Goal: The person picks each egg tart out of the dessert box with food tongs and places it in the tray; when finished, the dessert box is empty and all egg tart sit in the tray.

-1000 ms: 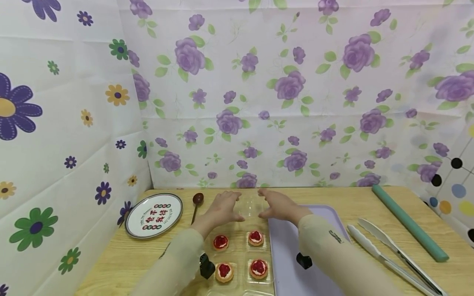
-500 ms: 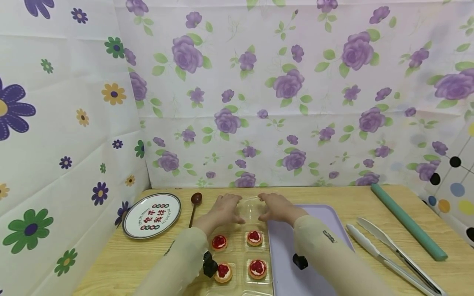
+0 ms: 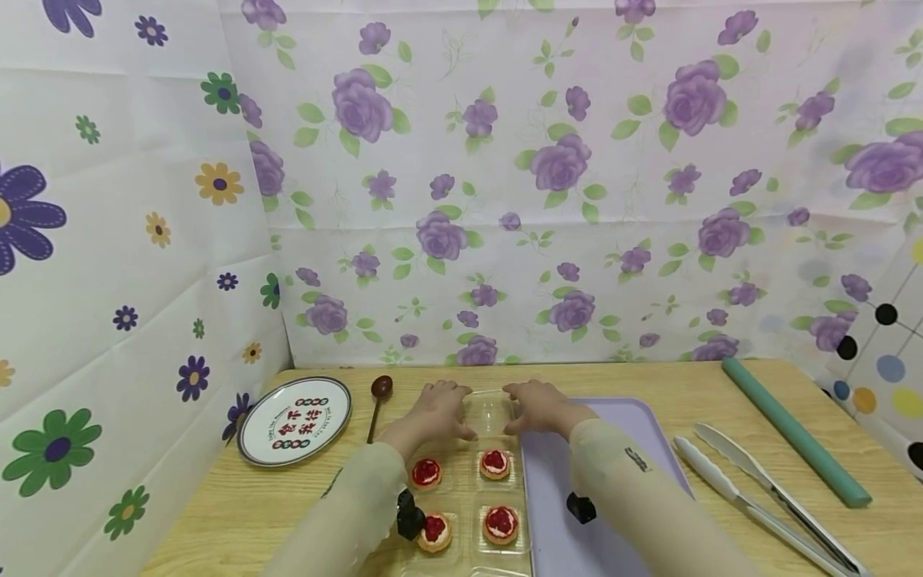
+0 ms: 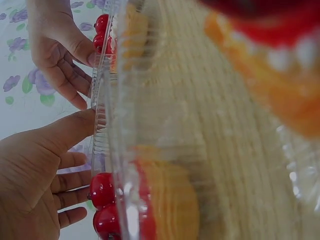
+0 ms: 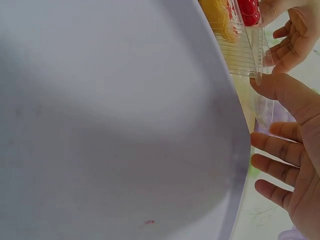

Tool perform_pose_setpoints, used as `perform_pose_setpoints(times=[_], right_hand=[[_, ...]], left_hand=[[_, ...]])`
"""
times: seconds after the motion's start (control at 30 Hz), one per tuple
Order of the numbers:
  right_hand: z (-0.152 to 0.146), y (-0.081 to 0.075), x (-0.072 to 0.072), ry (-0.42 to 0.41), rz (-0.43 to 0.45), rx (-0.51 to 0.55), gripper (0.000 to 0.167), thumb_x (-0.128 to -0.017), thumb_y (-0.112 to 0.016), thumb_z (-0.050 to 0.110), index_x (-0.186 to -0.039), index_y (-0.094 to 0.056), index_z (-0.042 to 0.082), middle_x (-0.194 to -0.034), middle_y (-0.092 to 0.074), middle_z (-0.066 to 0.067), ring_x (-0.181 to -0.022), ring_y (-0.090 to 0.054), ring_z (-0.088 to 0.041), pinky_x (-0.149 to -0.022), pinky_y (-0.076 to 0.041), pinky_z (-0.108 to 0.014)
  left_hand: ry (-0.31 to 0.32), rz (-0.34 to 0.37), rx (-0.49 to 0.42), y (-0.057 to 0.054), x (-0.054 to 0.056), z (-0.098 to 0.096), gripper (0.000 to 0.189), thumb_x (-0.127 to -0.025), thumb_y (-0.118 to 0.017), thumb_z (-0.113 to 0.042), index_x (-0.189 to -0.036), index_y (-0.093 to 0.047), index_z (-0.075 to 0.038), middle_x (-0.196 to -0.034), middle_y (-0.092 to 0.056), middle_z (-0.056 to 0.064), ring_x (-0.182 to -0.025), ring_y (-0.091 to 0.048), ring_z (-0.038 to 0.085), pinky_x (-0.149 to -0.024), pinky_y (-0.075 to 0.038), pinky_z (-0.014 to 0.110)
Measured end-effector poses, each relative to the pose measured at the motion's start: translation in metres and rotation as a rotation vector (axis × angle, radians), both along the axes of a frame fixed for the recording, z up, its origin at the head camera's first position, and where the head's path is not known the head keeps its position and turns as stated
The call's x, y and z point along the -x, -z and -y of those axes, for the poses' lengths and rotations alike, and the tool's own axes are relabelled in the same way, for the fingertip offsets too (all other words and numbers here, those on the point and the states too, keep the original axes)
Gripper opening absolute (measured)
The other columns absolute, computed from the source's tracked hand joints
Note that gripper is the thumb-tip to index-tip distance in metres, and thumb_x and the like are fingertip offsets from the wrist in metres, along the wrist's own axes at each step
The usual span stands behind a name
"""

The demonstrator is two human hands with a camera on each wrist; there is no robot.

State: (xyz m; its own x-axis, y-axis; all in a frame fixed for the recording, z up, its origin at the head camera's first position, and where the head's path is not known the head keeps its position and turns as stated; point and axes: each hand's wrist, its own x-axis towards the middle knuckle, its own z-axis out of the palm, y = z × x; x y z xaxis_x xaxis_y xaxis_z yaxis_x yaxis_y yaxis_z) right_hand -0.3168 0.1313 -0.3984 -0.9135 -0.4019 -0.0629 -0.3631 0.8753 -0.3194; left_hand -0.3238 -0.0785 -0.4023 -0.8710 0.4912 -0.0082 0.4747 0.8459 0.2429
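1. A purple-rose backdrop (image 3: 461,184) stands behind the fingers; a wood-grain table (image 3: 209,513) lies under them.
2. Between the two sets of fingers is the clear plastic container (image 3: 489,415), its compartments running back from there toward the person. Four berry tarts (image 3: 494,465) sit in it, nearer the person than the fingertips.
3. The left hand (image 3: 433,413) has its fingers spread and fairly straight; the thumb tip reaches the plastic edge and seems to touch it. The right hand (image 3: 544,407) matches it, thumb at a plastic corner, fingers apart. How firmly either presses cannot be told.
4. What could go wrong, as I judge it: thin plastic may flex or slip if one side pushes harder than the other, tipping the tarts so their berries smear. The left forearm passes close above the left-hand tarts, so a dropped sleeve could brush them.
5. Edges: the lilac tray (image 3: 627,421) lies just beside the container, under the right forearm, so its rim limits a low sweep that way. Left of the left fingers come a wooden spoon (image 3: 381,388), then a plate (image 3: 294,421). Metal tongs (image 3: 710,471) and a teal bar (image 3: 796,433) lie well right. Upward looks freest.
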Motion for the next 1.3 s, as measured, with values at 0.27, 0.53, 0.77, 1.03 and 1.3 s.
perform_pose_setpoints(times=[0.27,0.53,0.77,1.03,1.3], right_hand=[[0.001,-0.004,-0.001,-0.008,-0.005,-0.001,0.079,-0.076,-0.079,0.035,-0.140,-0.046,0.003,-0.127,-0.063,-0.016,-0.119,-0.057,-0.036,-0.105,-0.043,-0.050],[-0.004,-0.012,-0.004,-0.012,-0.044,0.014,0.081,-0.076,-0.079,0.034,-0.141,-0.044,0.002,-0.127,-0.062,-0.018,-0.118,-0.057,-0.037,-0.104,-0.043,-0.053],[-0.012,-0.025,-0.018,-0.029,-0.087,0.052,0.078,-0.080,-0.076,0.033,-0.143,-0.042,0.003,-0.131,-0.059,-0.019,-0.120,-0.055,-0.039,-0.104,-0.044,-0.052],[-0.026,-0.040,-0.038,-0.063,-0.163,0.079,0.076,-0.084,-0.073,0.033,-0.146,-0.039,0.008,-0.143,-0.050,-0.016,-0.131,-0.047,-0.037,-0.108,-0.039,-0.054],[-0.035,-0.054,-0.066,-0.078,-0.210,0.094,0.076,-0.084,-0.073,0.037,-0.147,-0.038,0.014,-0.144,-0.048,-0.013,-0.132,-0.046,-0.036,-0.107,-0.039,-0.056]], left_hand=[[0.000,0.010,0.003,-0.003,-0.003,0.001,0.084,-0.074,-0.081,-0.042,-0.141,-0.045,-0.008,-0.139,-0.051,0.015,-0.132,-0.043,0.034,-0.115,-0.028,0.051],[-0.004,-0.020,-0.003,-0.006,-0.002,0.004,0.085,-0.074,-0.080,-0.043,-0.143,-0.043,-0.009,-0.140,-0.050,0.016,-0.131,-0.044,0.035,-0.114,-0.029,0.052],[-0.026,-0.080,-0.032,-0.014,-0.006,0.013,0.085,-0.074,-0.080,-0.043,-0.142,-0.044,-0.007,-0.137,-0.053,0.018,-0.128,-0.046,0.036,-0.111,-0.033,0.053],[-0.045,-0.091,-0.100,-0.026,-0.020,0.028,0.083,-0.078,-0.078,-0.041,-0.145,-0.041,-0.009,-0.143,-0.047,0.017,-0.135,-0.039,0.037,-0.115,-0.029,0.054],[0.008,-0.151,-0.118,-0.041,-0.035,0.028,0.085,-0.079,-0.076,-0.044,-0.147,-0.039,-0.011,-0.140,-0.050,0.014,-0.133,-0.042,0.034,-0.113,-0.031,0.052]])
